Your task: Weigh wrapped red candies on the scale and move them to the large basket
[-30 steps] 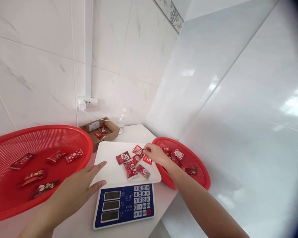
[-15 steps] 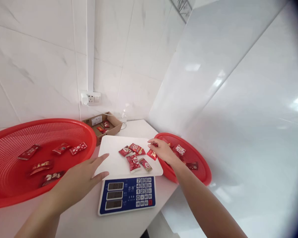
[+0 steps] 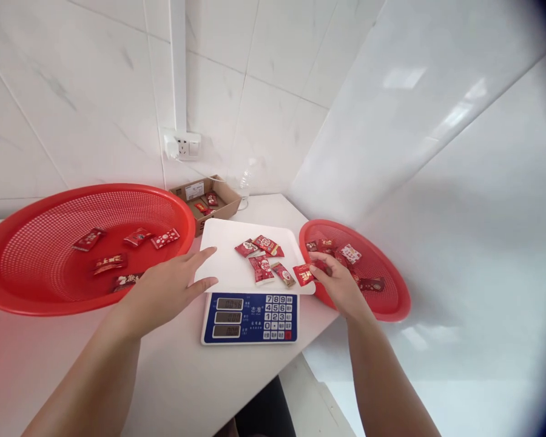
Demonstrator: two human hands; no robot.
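My right hand (image 3: pixel 339 282) is over the right edge of a white board (image 3: pixel 222 261), its fingertips closed on the end of a small red candy packet (image 3: pixel 303 274). My left hand (image 3: pixel 168 290) rests open at the board's left edge and holds nothing. Several more red candy packets (image 3: pixel 261 269) lie on the board, which sits on a blue digital scale (image 3: pixel 250 318). A large red mesh basket (image 3: pixel 131 188) at left holds several packets. A smaller red mesh basket (image 3: pixel 384 315) beneath my right hand also holds several.
A cardboard box (image 3: pixel 225 203) with red packets stands behind the board, next to a plastic bottle (image 3: pixel 244 182). A wall socket (image 3: pixel 182 145) is above it. White tiled walls close the back and right of the white counter (image 3: pixel 177 364).
My right hand has moved right with the small red packet, now near the board's right edge. The view has tilted, so everything sits higher in the frame.
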